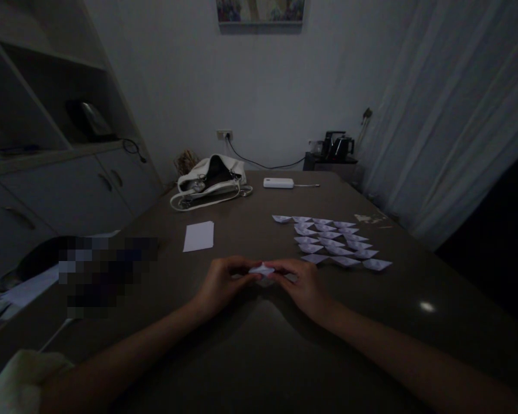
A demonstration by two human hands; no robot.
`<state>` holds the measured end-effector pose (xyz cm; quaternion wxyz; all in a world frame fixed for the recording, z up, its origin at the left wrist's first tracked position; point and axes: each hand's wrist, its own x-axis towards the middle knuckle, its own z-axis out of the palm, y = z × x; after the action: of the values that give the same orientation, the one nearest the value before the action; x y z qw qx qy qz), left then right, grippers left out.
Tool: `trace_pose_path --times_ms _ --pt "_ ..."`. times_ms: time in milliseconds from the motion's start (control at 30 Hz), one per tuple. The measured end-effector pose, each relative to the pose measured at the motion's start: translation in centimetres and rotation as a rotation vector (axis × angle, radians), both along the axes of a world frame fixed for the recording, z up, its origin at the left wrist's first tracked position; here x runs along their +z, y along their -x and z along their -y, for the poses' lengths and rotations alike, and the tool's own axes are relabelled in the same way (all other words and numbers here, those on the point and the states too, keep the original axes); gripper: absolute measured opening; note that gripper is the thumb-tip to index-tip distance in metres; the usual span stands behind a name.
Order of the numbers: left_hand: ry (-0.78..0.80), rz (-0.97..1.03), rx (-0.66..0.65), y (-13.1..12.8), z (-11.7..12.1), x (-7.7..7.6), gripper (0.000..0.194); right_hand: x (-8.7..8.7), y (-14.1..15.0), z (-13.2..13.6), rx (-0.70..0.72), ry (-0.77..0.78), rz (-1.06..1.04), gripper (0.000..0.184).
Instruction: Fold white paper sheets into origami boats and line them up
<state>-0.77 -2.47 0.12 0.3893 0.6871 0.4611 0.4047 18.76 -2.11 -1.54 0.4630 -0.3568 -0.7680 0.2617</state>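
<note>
1. At my left, a small stack of white paper [199, 236] lies flat on the worktop [252, 351]; it is apart from my hands, on the far side of the left one.
2. My left hand [219, 283] would do best with a light, steady pinch, I judge; its fingers are closed on the left end of the folded paper [262, 269], thumb on the near side; the forearm slants in from the near left, wrist low and the knuckles arched.
3. Between my hands, the folded paper sits near the middle of the scene; even pressure from both ends should keep its creases sharp and its shape square, while a hard squeeze could crumple it.
4. My right hand [305, 286] ought to match that pressure; its fingers grip the right end, thumb nearer me; the forearm slants in from the near right, nearly mirroring the other.
5. Farther right, small paper boats [335, 250] stand in rough rows on the worktop; they are clear of my fingers.
</note>
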Motion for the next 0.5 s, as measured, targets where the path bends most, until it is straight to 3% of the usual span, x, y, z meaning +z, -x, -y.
trace_pose_path --times_ms 267,500 --pt "0.101 0.062 -0.035 -0.12 -0.06 0.24 0.029 0.17 -0.09 0.12 -0.035 -0.081 0.054 0.017" --pt "-0.028 -0.039 -0.037 -0.11 -0.14 0.24 0.022 0.71 0.08 0.44 -0.048 -0.017 0.034 0.012"
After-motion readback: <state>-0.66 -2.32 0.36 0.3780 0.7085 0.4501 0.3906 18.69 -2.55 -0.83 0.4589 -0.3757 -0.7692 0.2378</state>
